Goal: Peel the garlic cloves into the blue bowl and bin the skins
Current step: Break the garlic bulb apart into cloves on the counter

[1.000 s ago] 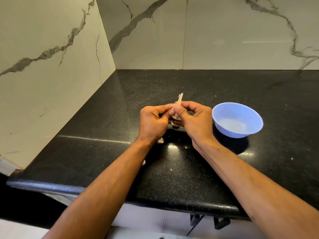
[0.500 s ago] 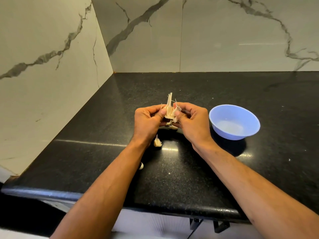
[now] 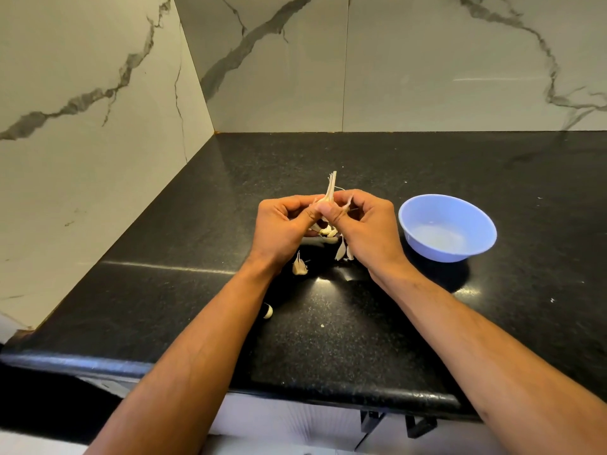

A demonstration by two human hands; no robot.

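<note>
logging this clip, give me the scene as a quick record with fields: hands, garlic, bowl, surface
left hand: pinches the garlic head
right hand: pinches the same head
garlic head: held above the counter, dry stalk pointing up
loose cloves: unpeeled, on the counter under the hands
blue bowl: right of the hands, no cloves in it
countertop: black, speckled

I saw a pale blue bowl (image 3: pixel 447 227) on a black speckled counter (image 3: pixel 361 339), cream-white garlic cloves (image 3: pixel 300 266) with papery beige skin, and white wall tiles (image 3: pixel 427 60) veined with grey.
</note>
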